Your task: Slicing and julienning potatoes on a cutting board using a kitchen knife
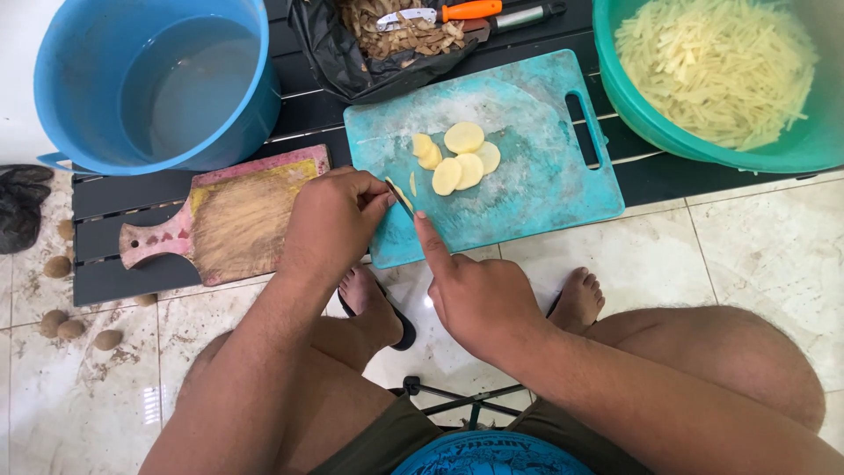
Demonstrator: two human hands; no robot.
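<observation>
At the lower left corner of the teal board (527, 185), near frame centre, the left hand (334, 220) is curled shut over a potato piece (401, 192), only a pale sliver of it showing past the fingertips. The knife (403, 200) stands just right of those fingertips, its blade running up-left from the right hand (479, 295), which is closed on the handle with the forefinger laid along the spine. The left hand is nearer the piece. Cut slices (462, 158) lie up-right of the blade, apart from it.
</observation>
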